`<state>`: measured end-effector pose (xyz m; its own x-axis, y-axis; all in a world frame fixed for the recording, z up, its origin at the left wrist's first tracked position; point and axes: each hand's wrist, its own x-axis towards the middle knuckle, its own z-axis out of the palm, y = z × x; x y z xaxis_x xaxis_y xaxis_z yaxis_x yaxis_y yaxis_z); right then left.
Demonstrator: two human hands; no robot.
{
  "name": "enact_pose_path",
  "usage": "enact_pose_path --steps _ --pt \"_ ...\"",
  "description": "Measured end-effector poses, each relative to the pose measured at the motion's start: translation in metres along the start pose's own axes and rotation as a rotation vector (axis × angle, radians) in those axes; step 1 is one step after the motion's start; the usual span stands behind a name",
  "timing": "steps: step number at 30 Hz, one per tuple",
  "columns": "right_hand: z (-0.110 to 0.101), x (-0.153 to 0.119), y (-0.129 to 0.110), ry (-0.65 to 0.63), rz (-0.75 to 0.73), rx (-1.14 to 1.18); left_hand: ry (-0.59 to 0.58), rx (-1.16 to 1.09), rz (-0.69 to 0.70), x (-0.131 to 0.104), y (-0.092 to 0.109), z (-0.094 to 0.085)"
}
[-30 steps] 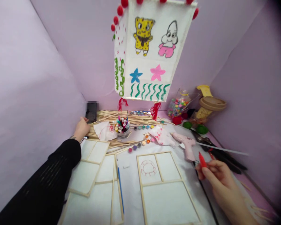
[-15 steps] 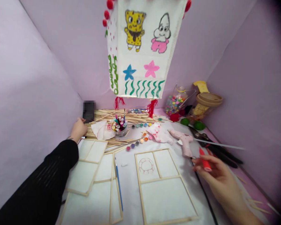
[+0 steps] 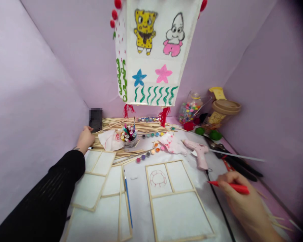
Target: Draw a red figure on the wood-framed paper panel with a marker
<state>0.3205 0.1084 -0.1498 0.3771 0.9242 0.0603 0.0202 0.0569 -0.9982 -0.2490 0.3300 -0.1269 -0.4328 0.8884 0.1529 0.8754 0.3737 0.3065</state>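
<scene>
Lilac walls around a white table; painted lantern hanging above, its tassels near the sticks; divided frame flat near centre, red ring drawn in its upper left pane; frame pile to the left. Left hand at the dark slab, fingertips by its lower edge, grip or mere touch cannot be told; right hand near the glue gun, apart from the frame, thumb and fingers clamped on the red marker, tip pointing left; blue brush between frame and pile; paint pots behind.
</scene>
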Motion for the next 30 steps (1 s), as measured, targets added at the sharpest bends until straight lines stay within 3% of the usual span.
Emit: enact_pose_path --steps 7,16,19,21,24,27,30 --pt "0.008 -0.001 -0.007 -0.002 0.034 0.103 0.003 0.016 -0.006 -0.004 0.005 -0.004" --pt "0.002 -0.003 -0.004 -0.033 0.058 -0.065 0.015 0.025 0.006 -0.009 0.009 -0.009" --pt "0.008 -0.001 -0.018 -0.142 0.096 -0.184 0.002 0.027 0.014 -0.01 0.01 -0.011" --pt "0.022 0.002 -0.035 -0.293 0.123 -0.216 -0.007 0.027 0.018 -0.011 0.012 -0.013" --pt "0.061 0.006 -0.057 -0.518 0.14 -0.259 -0.018 0.021 0.028 -0.013 0.017 -0.016" --pt "0.106 0.007 -0.058 -0.592 0.061 -0.264 -0.022 0.015 0.035 -0.019 0.02 -0.018" --pt "0.134 0.005 -0.038 -0.58 0.063 -0.245 -0.015 0.014 0.042 -0.026 0.019 -0.019"
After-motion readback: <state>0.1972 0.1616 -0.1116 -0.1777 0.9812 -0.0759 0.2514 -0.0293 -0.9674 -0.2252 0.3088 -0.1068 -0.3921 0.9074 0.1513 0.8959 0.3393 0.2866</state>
